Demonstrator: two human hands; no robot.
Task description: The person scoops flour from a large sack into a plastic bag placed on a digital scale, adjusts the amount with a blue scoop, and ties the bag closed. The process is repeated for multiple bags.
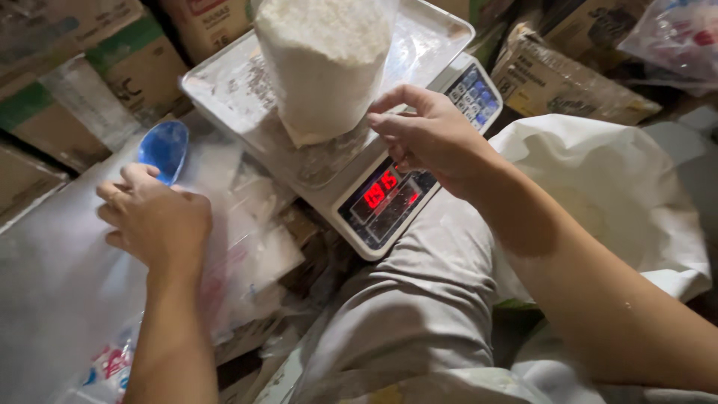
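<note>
The right hand (430, 135) reaches across from the lower right, forearm slanting up toward the scale (374, 176), wrist bent so the fingers curl toward the clear bag of white powder (325, 63) standing on the weighing tray (224, 82). Its grip is half closed, the fingertips bunched at the bag's lower right edge; whether they pinch the plastic or only touch it I cannot tell. The bag stands upright, long axis vertical, its top cut off by the frame's upper edge. The scale sits tilted across the view, its red-lit display (381, 191) facing the person's knee.

The left hand (153, 217) comes up from the bottom edge, knuckles upward, fingers folded around the handle of a blue scoop (164, 150). The scoop's bowl points up and away from the wrist, toward the cardboard boxes (112, 67); its handle is hidden inside the fist. Beneath this hand lies a large sheet of cloudy plastic (52, 284), blurring whatever is under it. A white sack (621, 202) slumps at the right.
</note>
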